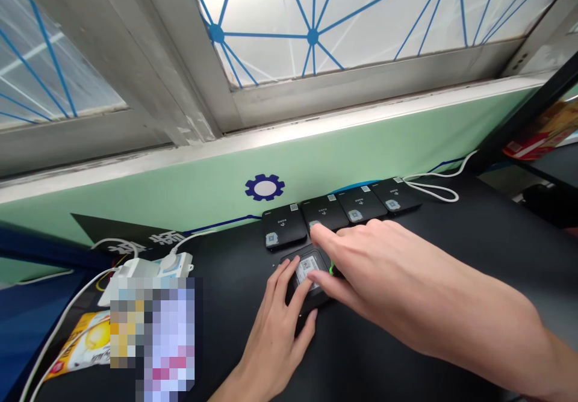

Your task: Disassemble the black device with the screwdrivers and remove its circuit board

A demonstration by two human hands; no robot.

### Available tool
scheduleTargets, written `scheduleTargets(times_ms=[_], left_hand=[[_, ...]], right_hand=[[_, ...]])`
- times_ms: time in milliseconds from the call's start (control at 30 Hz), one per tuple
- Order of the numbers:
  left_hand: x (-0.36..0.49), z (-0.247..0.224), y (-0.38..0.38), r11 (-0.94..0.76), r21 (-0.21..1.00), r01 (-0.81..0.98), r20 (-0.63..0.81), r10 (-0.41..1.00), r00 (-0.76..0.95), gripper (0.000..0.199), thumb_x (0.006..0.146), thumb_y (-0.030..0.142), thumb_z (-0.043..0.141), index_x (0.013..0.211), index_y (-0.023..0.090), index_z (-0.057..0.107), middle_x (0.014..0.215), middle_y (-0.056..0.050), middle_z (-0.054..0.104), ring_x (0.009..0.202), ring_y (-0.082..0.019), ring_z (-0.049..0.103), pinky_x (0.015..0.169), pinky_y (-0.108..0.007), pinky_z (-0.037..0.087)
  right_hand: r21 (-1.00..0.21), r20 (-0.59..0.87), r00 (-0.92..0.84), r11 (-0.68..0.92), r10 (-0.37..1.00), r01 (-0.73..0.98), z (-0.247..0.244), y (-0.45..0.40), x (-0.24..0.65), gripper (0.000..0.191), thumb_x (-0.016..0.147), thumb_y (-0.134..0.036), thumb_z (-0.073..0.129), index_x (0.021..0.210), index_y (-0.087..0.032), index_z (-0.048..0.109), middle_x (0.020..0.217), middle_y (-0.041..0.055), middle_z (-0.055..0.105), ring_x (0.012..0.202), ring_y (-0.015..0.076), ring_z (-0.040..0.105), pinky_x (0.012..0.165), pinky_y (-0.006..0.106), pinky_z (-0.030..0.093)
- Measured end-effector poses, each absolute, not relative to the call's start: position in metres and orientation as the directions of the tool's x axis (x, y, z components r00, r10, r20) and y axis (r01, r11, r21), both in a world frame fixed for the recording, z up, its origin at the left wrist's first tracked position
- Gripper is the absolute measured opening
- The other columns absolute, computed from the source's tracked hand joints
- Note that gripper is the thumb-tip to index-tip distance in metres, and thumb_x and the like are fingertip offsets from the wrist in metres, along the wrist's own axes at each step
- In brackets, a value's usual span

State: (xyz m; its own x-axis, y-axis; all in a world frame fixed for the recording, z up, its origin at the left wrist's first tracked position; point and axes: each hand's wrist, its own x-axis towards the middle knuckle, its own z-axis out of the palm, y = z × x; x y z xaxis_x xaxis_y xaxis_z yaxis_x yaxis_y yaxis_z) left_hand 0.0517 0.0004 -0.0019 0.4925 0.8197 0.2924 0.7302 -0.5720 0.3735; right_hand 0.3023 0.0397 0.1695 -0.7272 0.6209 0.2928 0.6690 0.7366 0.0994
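On the black table lies a dark case [326, 301] with a white printed label [307, 268] on its top. My left hand [276, 324] rests on the case from the left, its fingers apart on the edge and near the label. Over the case's right side is my right hand [361, 263], fingers bent round something mostly hidden; a bit of bright green shows beside them. Its thumb tip is close to the label. Just behind, black boxes [283, 226] with stickers stand in a row along the wall, one partly covered by my right index finger.
A power strip [183, 265] with white cables and a yellow food packet [85, 342] lie at the left, by a blurred patch. A looped white cable [447, 192] is at the back right. Windows rise above the green wall.
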Motion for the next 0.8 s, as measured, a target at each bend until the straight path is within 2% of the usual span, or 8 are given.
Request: scheduleTargets(times_ms=[67,133,333,467,533,600,700,800], left_hand=[[0.0519,-0.0016,0.0005,-0.563,0.377,0.735,0.279,0.826,0.49,0.063,0.113,0.016,0.059,0.173,0.028,0.045,0.18,-0.016,0.041,0.168,-0.04,0.041,0.125,-0.06,0.06],[0.052,-0.0011,0.0006,-0.563,0.379,0.734,0.273,0.826,0.493,0.064,0.113,0.016,0.059,0.174,0.029,0.044,0.181,-0.016,0.04,0.168,-0.041,0.04,0.125,-0.062,0.059],[0.0515,-0.0013,0.0011,-0.581,0.384,0.718,0.296,0.814,0.5,0.067,0.113,0.016,0.059,0.176,0.03,0.041,0.181,-0.016,0.039,0.169,-0.04,0.04,0.125,-0.062,0.059],[0.0518,-0.002,0.0012,-0.573,0.38,0.726,0.283,0.82,0.498,0.064,0.113,0.016,0.058,0.174,0.027,0.043,0.18,-0.017,0.04,0.168,-0.041,0.04,0.125,-0.062,0.059],[0.0523,-0.0017,0.0013,-0.564,0.386,0.73,0.273,0.826,0.494,0.066,0.113,0.015,0.059,0.175,0.029,0.043,0.181,-0.016,0.04,0.168,-0.041,0.04,0.125,-0.062,0.059],[0.0527,-0.0009,0.0014,-0.566,0.389,0.727,0.275,0.825,0.494,0.069,0.112,0.015,0.059,0.177,0.031,0.041,0.181,-0.016,0.039,0.168,-0.042,0.041,0.124,-0.063,0.059],[0.0528,0.0,0.0013,-0.573,0.382,0.725,0.281,0.819,0.499,0.071,0.112,0.015,0.059,0.178,0.032,0.039,0.181,-0.016,0.04,0.168,-0.042,0.042,0.124,-0.063,0.06],[0.0522,-0.0005,0.0009,-0.582,0.374,0.722,0.298,0.813,0.501,0.069,0.112,0.015,0.06,0.176,0.029,0.042,0.181,-0.016,0.041,0.168,-0.041,0.042,0.125,-0.061,0.059]], right_hand=[[0.06,0.279,-0.729,0.746,0.625,0.663,0.1664,0.0394,0.305,0.048,0.102,-0.014,0.072,0.148,-0.004,0.065,0.103,0.01,0.081,0.072,0.0253,0.072,0.062,0.039,0.052],[0.029,0.29,-0.732,0.759,0.617,0.651,0.1651,0.0385,0.3065,0.052,0.099,-0.011,0.071,0.15,0.0,0.062,0.114,0.0145,0.082,0.082,0.027,0.076,0.066,0.038,0.055],[0.114,0.312,-0.754,0.766,0.577,0.633,0.1709,0.038,0.3025,0.023,0.104,-0.017,0.065,0.12,-0.005,0.077,0.13,0.024,0.081,0.083,0.0309,0.08,0.057,0.041,0.051],[0.117,0.294,-0.737,0.742,0.609,0.66,0.1708,0.0385,0.3051,0.027,0.103,-0.017,0.069,0.127,-0.006,0.078,0.115,0.017,0.085,0.071,0.0274,0.076,0.053,0.04,0.051],[0.112,0.32,-0.729,0.74,0.605,0.663,0.1691,0.0377,0.3073,0.042,0.099,-0.013,0.071,0.14,-0.001,0.073,0.119,0.018,0.085,0.08,0.0291,0.079,0.057,0.04,0.055],[0.14,0.339,-0.741,0.748,0.58,0.649,0.1684,0.0366,0.3082,0.05,0.099,-0.013,0.068,0.146,0.003,0.068,0.135,0.0233,0.081,0.095,0.0325,0.081,0.063,0.042,0.058],[0.213,0.324,-0.78,0.762,0.535,0.611,0.1707,0.0355,0.3063,0.038,0.104,-0.015,0.061,0.136,0.001,0.075,0.148,0.0269,0.075,0.108,0.0368,0.08,0.064,0.044,0.058],[0.218,0.266,-0.796,0.77,0.544,0.6,0.1733,0.0357,0.3043,0.027,0.108,-0.017,0.058,0.12,-0.008,0.08,0.137,0.0239,0.079,0.098,0.0351,0.08,0.057,0.043,0.053]])
